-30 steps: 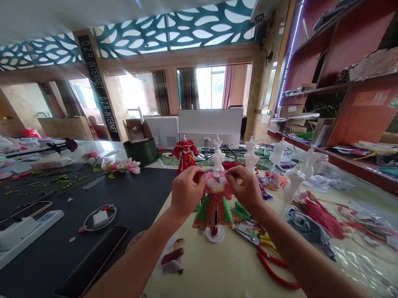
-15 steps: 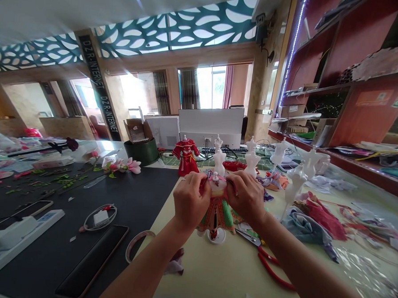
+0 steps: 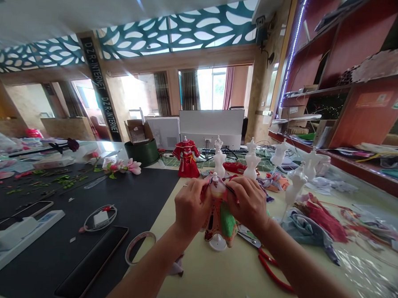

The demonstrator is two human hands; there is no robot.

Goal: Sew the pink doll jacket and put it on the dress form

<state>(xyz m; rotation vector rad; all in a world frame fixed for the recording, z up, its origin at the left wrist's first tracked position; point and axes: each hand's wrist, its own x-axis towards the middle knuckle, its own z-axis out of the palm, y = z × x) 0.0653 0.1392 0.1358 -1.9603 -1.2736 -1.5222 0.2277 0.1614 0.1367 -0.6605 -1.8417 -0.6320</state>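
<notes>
A small white dress form [image 3: 215, 178] stands between my hands on a round white base [image 3: 217, 243]. It wears a miniature doll dress [image 3: 227, 221] with a green and orange-red patterned skirt. My left hand [image 3: 192, 204] pinches the dress's upper edge at the left shoulder. Opposite it, my right hand [image 3: 249, 203] is closed on the upper edge at the right shoulder, where a strip of dark trim shows. My fingertips hide much of the bodice. Red-handled scissors [image 3: 274, 268] lie partly under my right forearm.
Behind stand a red-robed dress form [image 3: 187, 157] and several bare white forms [image 3: 219, 160]. A tape roll [image 3: 140, 248] and a phone [image 3: 93, 263] lie left of my left arm. Fabric scraps [image 3: 325, 220] are heaped at right.
Both hands have shifted slightly lower, still closed on the dress. The skirt has turned, and the base has come a little nearer, with more of it showing.
</notes>
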